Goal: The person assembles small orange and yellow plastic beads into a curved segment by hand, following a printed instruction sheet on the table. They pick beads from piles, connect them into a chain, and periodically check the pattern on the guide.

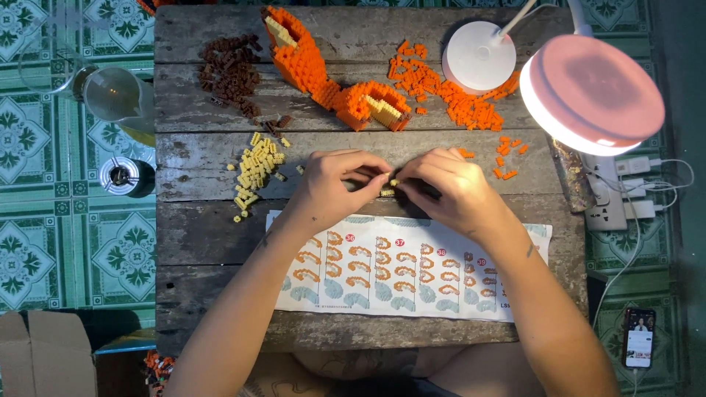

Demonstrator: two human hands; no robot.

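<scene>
My left hand (334,184) and my right hand (448,187) meet at the middle of a worn wooden table (191,228), fingertips pinched together on a few tiny yellow bricks (390,185). A pile of loose yellow bricks (257,169) lies to the left of my left hand. Behind the hands stands a partly built orange brick model (323,73) with yellow inner parts. Orange loose bricks (448,92) spread at the back right, and dark brown bricks (232,70) at the back left. A printed instruction sheet (404,268) lies under my forearms.
A round white desk lamp (588,92) with its base (479,57) hangs over the table's right side. A power strip (607,198) with plugs sits at the right edge. A phone (638,338) lies on the tiled floor, a glass jar (110,92) and a can (121,176) at the left.
</scene>
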